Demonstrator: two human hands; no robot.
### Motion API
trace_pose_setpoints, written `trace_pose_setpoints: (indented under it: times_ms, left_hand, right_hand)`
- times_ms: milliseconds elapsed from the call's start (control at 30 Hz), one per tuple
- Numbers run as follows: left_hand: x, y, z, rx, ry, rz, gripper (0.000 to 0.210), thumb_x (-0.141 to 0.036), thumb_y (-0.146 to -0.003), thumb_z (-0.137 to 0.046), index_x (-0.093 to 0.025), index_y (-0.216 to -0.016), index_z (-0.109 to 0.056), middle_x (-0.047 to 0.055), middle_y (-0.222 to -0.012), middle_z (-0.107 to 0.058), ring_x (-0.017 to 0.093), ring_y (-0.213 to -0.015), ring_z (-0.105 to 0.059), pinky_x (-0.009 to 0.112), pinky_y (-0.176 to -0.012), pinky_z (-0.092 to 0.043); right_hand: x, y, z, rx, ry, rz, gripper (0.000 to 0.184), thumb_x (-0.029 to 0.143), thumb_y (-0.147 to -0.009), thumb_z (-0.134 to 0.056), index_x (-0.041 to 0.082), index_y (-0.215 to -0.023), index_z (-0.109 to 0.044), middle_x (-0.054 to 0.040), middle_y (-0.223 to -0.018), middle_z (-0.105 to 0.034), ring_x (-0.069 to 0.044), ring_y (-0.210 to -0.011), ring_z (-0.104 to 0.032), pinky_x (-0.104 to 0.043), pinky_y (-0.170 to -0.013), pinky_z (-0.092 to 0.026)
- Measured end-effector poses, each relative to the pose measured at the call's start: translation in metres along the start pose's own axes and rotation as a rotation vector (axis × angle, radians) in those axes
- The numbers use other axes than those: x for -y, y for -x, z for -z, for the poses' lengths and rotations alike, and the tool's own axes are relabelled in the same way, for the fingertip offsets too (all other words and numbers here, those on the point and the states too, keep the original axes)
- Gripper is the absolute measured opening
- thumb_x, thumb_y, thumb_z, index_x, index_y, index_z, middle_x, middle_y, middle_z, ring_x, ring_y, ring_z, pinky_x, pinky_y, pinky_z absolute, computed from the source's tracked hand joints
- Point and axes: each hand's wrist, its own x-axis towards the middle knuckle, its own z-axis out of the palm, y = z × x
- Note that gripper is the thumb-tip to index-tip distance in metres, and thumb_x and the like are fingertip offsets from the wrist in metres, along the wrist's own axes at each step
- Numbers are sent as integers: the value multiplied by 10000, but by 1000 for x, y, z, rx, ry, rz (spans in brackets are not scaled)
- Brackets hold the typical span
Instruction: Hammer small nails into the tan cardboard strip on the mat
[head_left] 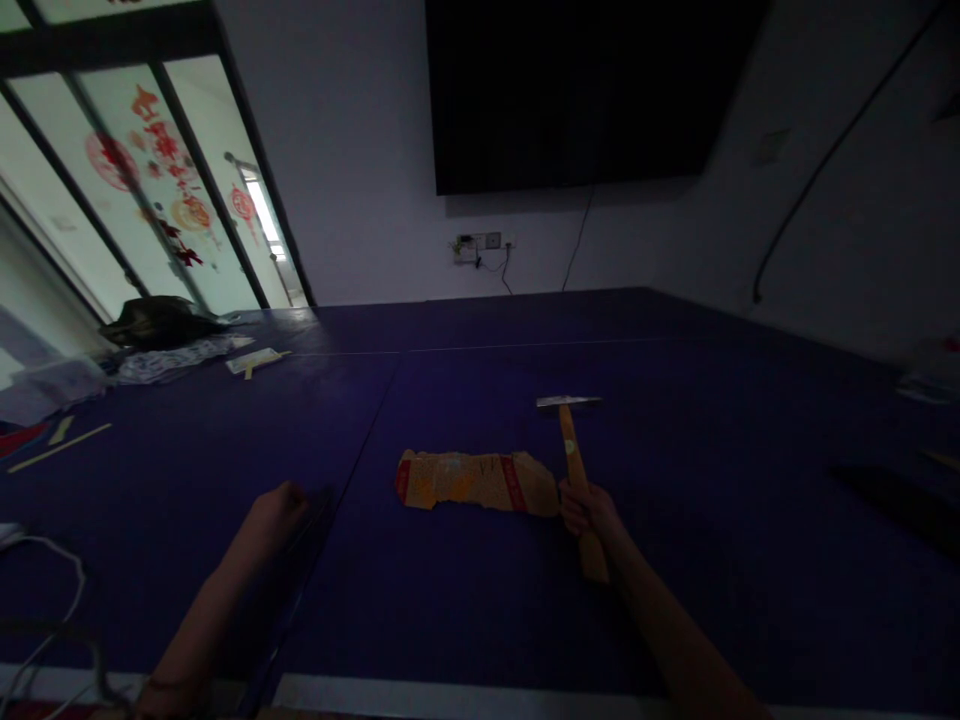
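Item: hammer (576, 470), lower centre of frame, in my right hand (586, 508), fist closed round the handle; long axis runs up-frame, head topmost. Card (476, 481) just left. Left hand (279, 510), fisted, empty, lower left, farther off.

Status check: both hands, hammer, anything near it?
Right hand gripping hammer by wooden handle, head up. Left hand closed, resting on blue table. Flattened orange packet lies just left of hammer.
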Motion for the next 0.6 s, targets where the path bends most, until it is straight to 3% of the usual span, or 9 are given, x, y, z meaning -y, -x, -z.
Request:
trace_pose_setpoints:
  times_ms: [100, 200, 267, 400, 600]
  left_hand:
    - [-29, -4, -4, -7, 317, -120, 193, -329, -695, -474, -158, -762, -536, 44, -749, -645, 172, -694, -611, 253, -629, -448]
    - [-71, -8, -25, 99, 559, -266, 321, -359, -710, -488, -135, -921, -576, 35, -750, -648, 144, -648, -596, 263, -658, -462]
    - [-100, -13, -48, 172, 584, -339, 302, -361, -723, -487, -112, -823, -626, 44, -691, -644, 147, -641, -587, 265, -657, -461]
    - [-146, -31, -94, 204, 551, -428, 230, -322, -698, -554, -122, -702, -668, 64, -774, -676, 165, -737, -599, 257, -699, -455]
    - [-169, -56, -126, 288, 526, -507, 174, -286, -680, -601, -143, -707, -695, 29, -734, -690, 145, -703, -599, 233, -680, -450]
  right_hand:
    - [0, -1, 0, 2, -7, -5, 408, 373, -428, -738, 210, -535, -380, 131, -310, -325, -18, -226, -258, -183, -248, -226]
    - [-2, -2, 1, 3, -16, -2, 395, 372, -464, -721, 213, -539, -368, 130, -312, -321, -18, -228, -256, -183, -250, -226]
    - [-4, -3, 3, 4, -21, 1, 384, 371, -480, -711, 213, -550, -368, 131, -316, -321, -18, -228, -257, -181, -251, -227]
    - [-6, -7, 6, 12, -27, -5, 398, 374, -448, -722, 211, -560, -376, 138, -311, -312, -19, -220, -254, -174, -248, -216]
    - [-9, -15, 12, 37, -38, -18, 411, 384, -449, -731, 214, -536, -367, 136, -295, -300, -27, -214, -259, -180, -243, -225]
